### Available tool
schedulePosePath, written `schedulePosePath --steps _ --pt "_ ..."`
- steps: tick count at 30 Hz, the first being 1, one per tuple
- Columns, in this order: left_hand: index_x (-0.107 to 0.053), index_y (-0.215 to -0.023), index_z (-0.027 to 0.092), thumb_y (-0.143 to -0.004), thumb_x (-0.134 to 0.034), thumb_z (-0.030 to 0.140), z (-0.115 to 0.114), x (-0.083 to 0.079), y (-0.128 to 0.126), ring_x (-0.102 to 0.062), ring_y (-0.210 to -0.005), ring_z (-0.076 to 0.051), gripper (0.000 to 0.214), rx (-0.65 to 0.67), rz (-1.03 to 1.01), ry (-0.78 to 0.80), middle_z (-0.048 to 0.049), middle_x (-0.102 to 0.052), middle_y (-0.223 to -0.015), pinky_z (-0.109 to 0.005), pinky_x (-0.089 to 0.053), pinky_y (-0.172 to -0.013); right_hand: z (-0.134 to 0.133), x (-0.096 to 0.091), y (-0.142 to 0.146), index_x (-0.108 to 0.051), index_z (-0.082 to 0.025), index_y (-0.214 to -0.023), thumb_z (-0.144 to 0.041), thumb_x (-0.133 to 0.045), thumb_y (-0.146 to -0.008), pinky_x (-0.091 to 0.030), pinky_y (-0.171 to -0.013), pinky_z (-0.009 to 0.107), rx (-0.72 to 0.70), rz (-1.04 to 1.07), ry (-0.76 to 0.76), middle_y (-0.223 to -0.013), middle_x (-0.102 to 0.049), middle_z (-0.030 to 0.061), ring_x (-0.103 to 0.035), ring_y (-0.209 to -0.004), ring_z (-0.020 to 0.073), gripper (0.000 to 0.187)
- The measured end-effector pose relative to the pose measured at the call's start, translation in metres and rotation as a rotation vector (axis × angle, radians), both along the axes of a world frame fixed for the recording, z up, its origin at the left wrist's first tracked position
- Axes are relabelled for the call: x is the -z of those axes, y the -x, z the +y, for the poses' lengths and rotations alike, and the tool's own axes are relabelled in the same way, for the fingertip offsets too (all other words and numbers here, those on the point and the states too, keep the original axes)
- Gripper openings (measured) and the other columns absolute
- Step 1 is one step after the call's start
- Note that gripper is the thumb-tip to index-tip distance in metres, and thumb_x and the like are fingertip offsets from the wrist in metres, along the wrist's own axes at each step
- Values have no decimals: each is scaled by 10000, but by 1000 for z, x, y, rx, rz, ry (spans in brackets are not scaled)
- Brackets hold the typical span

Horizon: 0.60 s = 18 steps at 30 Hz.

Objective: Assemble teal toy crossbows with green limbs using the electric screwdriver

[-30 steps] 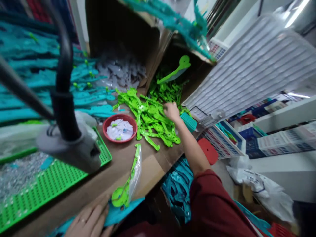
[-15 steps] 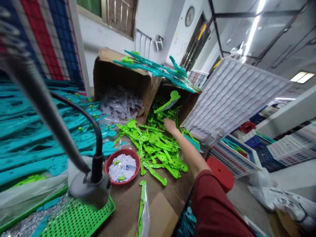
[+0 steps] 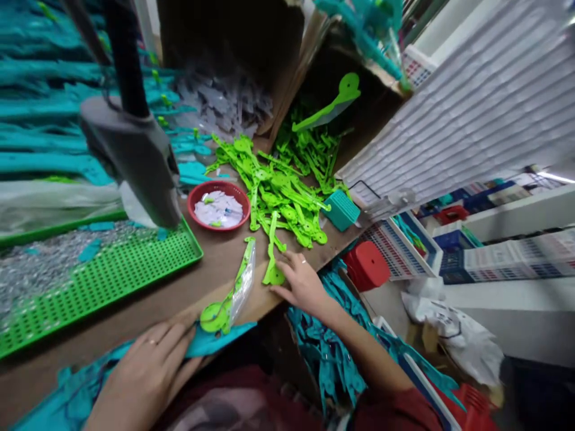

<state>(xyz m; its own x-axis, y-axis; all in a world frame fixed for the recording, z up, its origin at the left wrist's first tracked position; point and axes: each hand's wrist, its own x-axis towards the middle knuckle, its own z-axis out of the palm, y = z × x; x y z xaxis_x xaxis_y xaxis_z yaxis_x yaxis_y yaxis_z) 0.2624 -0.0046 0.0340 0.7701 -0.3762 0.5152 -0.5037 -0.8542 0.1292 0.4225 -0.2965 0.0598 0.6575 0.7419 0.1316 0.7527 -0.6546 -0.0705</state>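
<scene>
My left hand (image 3: 146,365) lies at the table's near edge, fingers close together over a flat teal plastic part (image 3: 220,338) whose tip sticks out past them. Just beyond, one green plastic arm-shaped part (image 3: 218,315) with a round end rests on that tip, a clear plastic strip (image 3: 243,284) along it. My right hand (image 3: 300,281) has its thumb and fingers at the round end of another narrow green plastic part (image 3: 272,254), between my left hand and the heap. The heap of similar green parts (image 3: 287,191) spreads behind it.
A red bowl (image 3: 193,218) holds white pieces. The green perforated tray (image 3: 171,257) carries small metal bits. Behind stand two cardboard boxes (image 3: 287,90), one with clear pieces, one with green parts. A teal basket (image 3: 344,209), red stool (image 3: 368,266) and lamp-like grey head (image 3: 130,149) are nearby.
My view has tipped down toward the near table edge. My right hand has come back from the green parts by the box to the near edge, with a green part. My left hand has come into view.
</scene>
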Motion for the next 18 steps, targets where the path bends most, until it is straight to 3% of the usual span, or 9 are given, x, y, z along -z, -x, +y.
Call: schedulePosePath --steps 3,5,8,11,14,18 --pt "-703 -878 131 -1041 -397 335 -7 -6 1 -621 -846 -269 402 -66 44 19 -126 -690 -900 -399 -466 -812 -3 4 -15 -596 -171 -1087 -366 -660 -904 -570 -863 445 -106 61 -84 -1072 -660 127 -608 -997 285 275" --pt "-698 -909 123 -1037 -407 327 -10 -5 6 -626 -874 -273 378 -100 61 32 -133 -692 -937 -401 -479 -816 -3 -3 -13 -578 -179 -1054 -310 -634 -909 -559 -813 409 -119 90 -179 -958 -650 88 -604 -923 252 203" --pt "-699 -978 116 -1036 -411 310 -12 -1 11 -635 -922 -281 352 -137 88 40 -137 -699 -976 -413 -493 -846 -2 -24 -5 -566 -199 -1116 -262 -658 -893 -535 -764 354 -73 132 -389 -978 -647 69 -599 -891 218 250" --pt "-704 -983 129 -1038 -404 320 -12 2 13 -641 -939 -280 360 -150 98 34 -133 -704 -994 -411 -498 -855 10 -43 -18 -586 -218 -1131 -254 -680 -883 -512 -868 396 -45 -50 -515 -1037 -663 79 -607 -964 233 267" --pt "-714 -927 149 -1037 -409 376 -8 6 13 -655 -914 -275 396 -138 71 40 -130 -714 -982 -403 -501 -841 34 -51 -66 -606 -200 -1101 -292 -627 -921 -473 -970 431 27 -201 -501 -1060 -670 98 -601 -1052 253 203" --pt "-743 -987 225 -1040 -377 383 3 25 15 -681 -910 -266 402 -99 10 27 -81 -754 -984 -398 -504 -841 55 -68 -167 -594 -191 -1212 -401 -554 -987 -480 -982 318 206 -16 -154 -1234 -648 81 -591 -1144 198 311"
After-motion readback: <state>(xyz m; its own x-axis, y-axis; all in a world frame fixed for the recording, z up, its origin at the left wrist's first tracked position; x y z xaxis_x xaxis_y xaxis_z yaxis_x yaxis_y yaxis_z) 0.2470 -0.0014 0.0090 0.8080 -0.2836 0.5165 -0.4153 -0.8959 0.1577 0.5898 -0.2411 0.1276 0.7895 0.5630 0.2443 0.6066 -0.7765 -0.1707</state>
